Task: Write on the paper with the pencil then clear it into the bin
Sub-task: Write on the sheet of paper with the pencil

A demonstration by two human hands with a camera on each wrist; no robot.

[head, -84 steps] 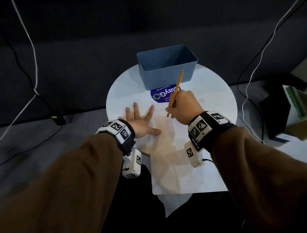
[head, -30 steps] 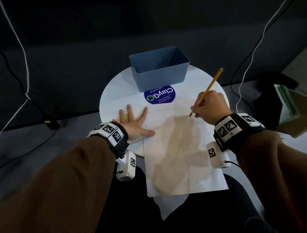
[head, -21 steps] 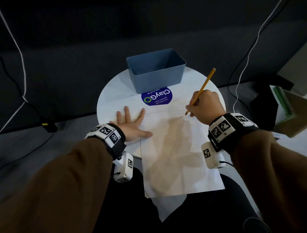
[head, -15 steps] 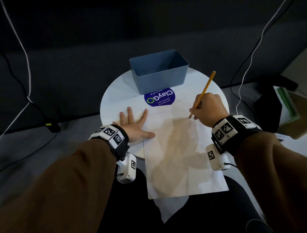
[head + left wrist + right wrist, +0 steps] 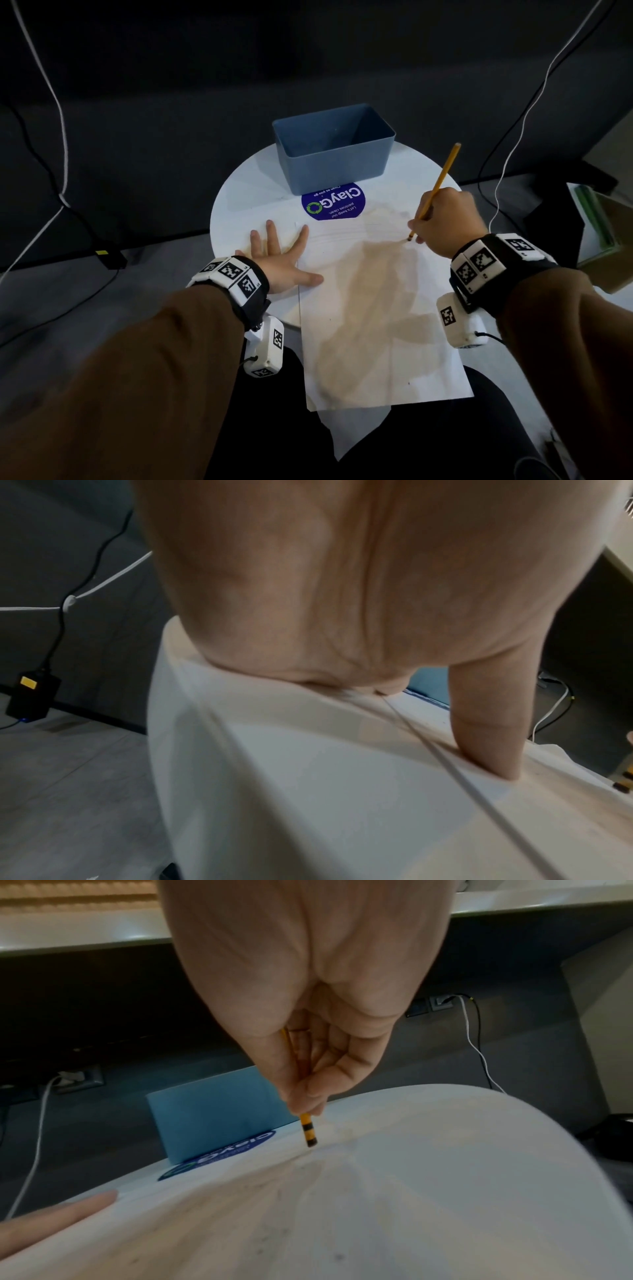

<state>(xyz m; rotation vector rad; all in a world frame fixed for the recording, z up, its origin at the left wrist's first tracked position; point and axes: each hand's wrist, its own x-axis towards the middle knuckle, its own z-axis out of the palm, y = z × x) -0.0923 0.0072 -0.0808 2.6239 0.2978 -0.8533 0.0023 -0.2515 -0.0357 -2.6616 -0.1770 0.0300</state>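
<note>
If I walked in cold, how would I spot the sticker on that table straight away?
Find the round white table, then the blue plastic bin at its far side. Just in front of the bin lies a round dark-blue sticker with white lettering and a green ring logo, the only printed thing there.

A dim room with dark walls; light falls from above onto the round white table (image 5: 239, 205), the brightest area. Soft tan shadows cross the white sheet of paper (image 5: 376, 325). Both wrist views are blurred, with wide-angle bending at the edges.
</note>
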